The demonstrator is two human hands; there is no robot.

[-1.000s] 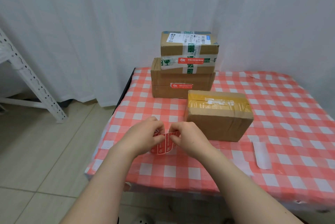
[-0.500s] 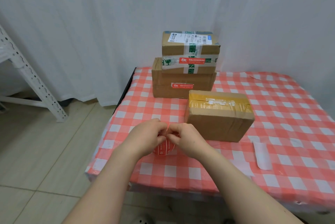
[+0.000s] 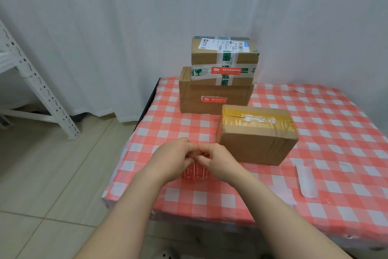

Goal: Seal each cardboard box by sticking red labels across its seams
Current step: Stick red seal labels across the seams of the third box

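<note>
Both hands meet above the counter [image 3: 273,202], left hand [image 3: 172,159] and right hand [image 3: 218,159] pinching the red label sheet [image 3: 195,171] between closed fingertips. The unlabelled cardboard box [image 3: 257,135] sits just right of them, nearest the right hand.

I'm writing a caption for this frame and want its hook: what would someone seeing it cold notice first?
First, the two hands, left hand and right hand, meeting over the near edge of the red-and-white checked tablecloth, both pinching red labels. Next, the yellow-taped box just beyond the right hand. Behind it, against the white curtain, stands a stack of two boxes, each with a red label on its front.
</note>
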